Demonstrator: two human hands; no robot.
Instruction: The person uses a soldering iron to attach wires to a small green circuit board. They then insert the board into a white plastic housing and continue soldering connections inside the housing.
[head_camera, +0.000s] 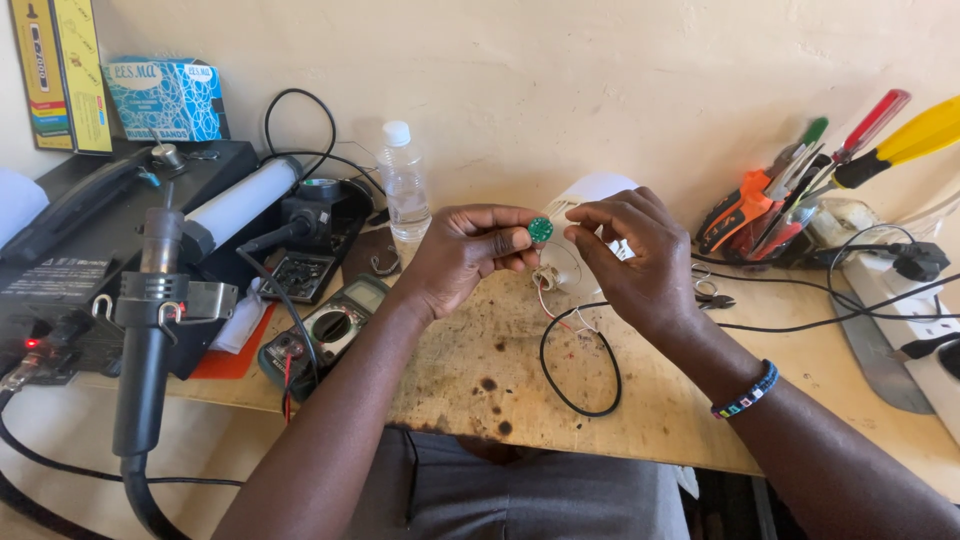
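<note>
Between the fingertips of the left hand (468, 252) sits a small round green circuit board (540, 229), pinched at its edge and held up above the wooden workbench (650, 400). The right hand (630, 255) is curled close beside it, its fingertips touching or nearly touching the board; whether it grips anything cannot be told. Thin red and white wires (556, 312) hang below the hands toward a black cable (580, 370) looped on the bench. Behind the hands lies a white bulb housing (598, 188), partly hidden. A clear plastic bottle (405, 190) stands to the left, with a multimeter (325, 335) nearer the bench edge and a hot-air tool (148, 330) in its holder beyond. Screwdrivers and pliers (800, 190) are well off to the right.
</note>
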